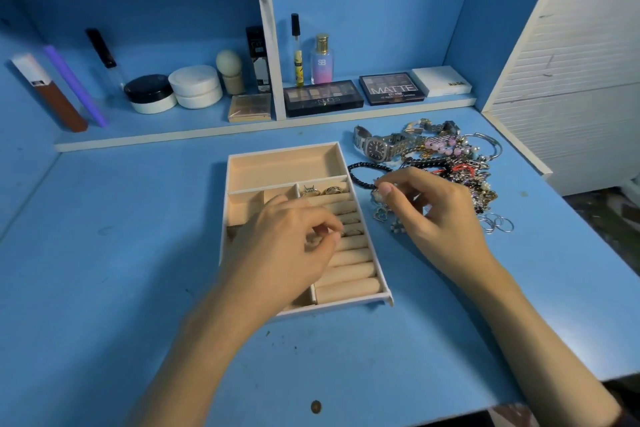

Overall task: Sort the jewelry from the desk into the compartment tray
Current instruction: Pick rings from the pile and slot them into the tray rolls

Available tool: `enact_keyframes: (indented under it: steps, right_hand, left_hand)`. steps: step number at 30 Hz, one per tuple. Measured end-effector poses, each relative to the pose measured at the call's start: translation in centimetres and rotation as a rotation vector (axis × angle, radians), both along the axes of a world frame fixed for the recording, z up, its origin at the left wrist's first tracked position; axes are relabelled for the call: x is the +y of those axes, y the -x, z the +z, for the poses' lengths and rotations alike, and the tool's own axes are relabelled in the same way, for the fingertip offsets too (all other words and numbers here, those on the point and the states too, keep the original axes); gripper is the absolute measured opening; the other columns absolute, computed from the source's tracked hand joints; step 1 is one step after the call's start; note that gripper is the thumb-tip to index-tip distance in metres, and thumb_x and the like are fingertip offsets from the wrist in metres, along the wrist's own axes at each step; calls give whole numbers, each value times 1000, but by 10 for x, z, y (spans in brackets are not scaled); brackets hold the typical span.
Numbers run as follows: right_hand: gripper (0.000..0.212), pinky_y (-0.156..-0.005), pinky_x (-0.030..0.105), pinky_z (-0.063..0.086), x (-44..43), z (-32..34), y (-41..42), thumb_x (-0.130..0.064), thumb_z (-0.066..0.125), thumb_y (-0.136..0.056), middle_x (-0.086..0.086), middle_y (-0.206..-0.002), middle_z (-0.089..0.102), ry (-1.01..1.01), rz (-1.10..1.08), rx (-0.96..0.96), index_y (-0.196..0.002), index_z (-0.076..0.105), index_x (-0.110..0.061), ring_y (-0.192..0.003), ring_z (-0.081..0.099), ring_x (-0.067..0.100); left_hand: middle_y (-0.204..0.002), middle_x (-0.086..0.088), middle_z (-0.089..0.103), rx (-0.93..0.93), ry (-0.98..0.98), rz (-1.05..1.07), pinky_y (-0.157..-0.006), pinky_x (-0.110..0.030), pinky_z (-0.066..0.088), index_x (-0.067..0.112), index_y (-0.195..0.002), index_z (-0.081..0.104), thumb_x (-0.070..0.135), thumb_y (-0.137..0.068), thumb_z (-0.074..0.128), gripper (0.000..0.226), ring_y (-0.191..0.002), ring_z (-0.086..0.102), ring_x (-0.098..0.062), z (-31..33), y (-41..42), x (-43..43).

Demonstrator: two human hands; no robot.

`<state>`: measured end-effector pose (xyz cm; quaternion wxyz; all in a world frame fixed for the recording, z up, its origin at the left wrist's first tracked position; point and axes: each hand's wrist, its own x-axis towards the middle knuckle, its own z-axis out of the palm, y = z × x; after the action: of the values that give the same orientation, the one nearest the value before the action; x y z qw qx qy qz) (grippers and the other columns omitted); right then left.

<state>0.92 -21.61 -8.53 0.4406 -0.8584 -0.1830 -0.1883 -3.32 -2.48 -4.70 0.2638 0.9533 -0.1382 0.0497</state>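
Note:
A beige compartment tray [282, 166] lies on the blue desk. Its small upper-right compartment holds two gold pieces [323, 190]. Rings [351, 220] sit between the tray's padded rolls. My left hand [287, 246] hovers over the rolls, fingertips pinched at a ring slot; what it pinches is hidden. My right hand [433, 208] is to the right of the tray, thumb and fingers shut on a small silver charm piece [379, 199] that dangles down. Behind it lies a tangled jewelry pile [450, 163] with a silver watch [377, 147], a black bead bracelet [360, 172] and several silver rings [497, 222].
A low shelf at the back carries makeup palettes [323, 97], perfume bottles [322, 59], cream jars [195, 87] and tubes [74, 85]. A white ribbed cabinet [571, 80] stands at the right. A small brown spot [316, 406] marks the desk's near edge.

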Motion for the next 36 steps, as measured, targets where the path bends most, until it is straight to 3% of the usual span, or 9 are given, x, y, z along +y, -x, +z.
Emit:
enact_keyframes:
  steps: [3,7,11,16,18,21,26,36]
  right_hand:
    - [12,-57,12,37,-17,5,-2,-23,58,-89,0,-72,63,78,-14,26,-89,68,-17,-65,53,6]
    - [7,-57,12,34,-58,7,1,-18,62,-87,-3,-70,61,142,-88,94,-87,69,-20,-63,50,6]
    - [10,-60,9,35,-95,9,7,-13,67,-82,-6,-74,61,219,-139,172,-85,70,-21,-69,53,9]
    - [15,-67,21,38,-123,12,11,-12,66,-80,0,-82,61,396,-169,223,-86,70,-24,-77,52,14]
    - [15,-70,26,40,-128,13,11,-15,65,-79,-2,-82,58,429,-170,242,-89,69,-26,-78,51,15]
    - [20,-75,34,45,-134,12,12,-29,69,-77,-6,-82,53,482,-159,297,-97,67,-28,-82,52,17]
    - [35,-77,31,44,-132,10,12,-51,66,-73,-6,-86,51,490,-173,330,-100,65,-28,-83,48,13]
    - [17,-77,35,44,-125,9,5,-37,69,-77,-9,-79,48,484,-135,294,-89,67,-25,-81,46,12]
  left_hand:
    - [-80,24,59,-65,71,-5,-73,-16,38,34,-87,69,31,-83,61,10,-85,50,-3,1,-6,-18]
    - [-84,14,63,-50,131,-87,-77,-23,42,31,-90,69,28,-84,60,12,-87,51,-6,1,-16,-50]
    - [-84,16,58,-35,69,-143,-80,-26,41,32,-95,67,29,-86,57,14,-88,49,-7,-7,-29,-80]
    - [-83,16,50,-32,-12,-238,-81,-27,40,30,-101,65,28,-89,53,16,-87,39,-7,-17,-38,-113]
    - [-89,12,56,-40,-37,-262,-81,-26,40,30,-103,64,28,-90,53,18,-87,35,-6,-20,-40,-122]
    - [-95,10,58,-45,-46,-275,-84,-28,42,29,-105,64,28,-90,53,19,-89,36,-6,-24,-41,-133]
    - [-94,9,60,-58,-47,-286,-82,-29,43,28,-102,65,28,-89,53,17,-88,37,-7,-26,-41,-142]
    - [-89,14,59,-69,-7,-265,-77,-21,40,28,-100,66,27,-88,56,15,-86,38,-4,-24,-42,-136]
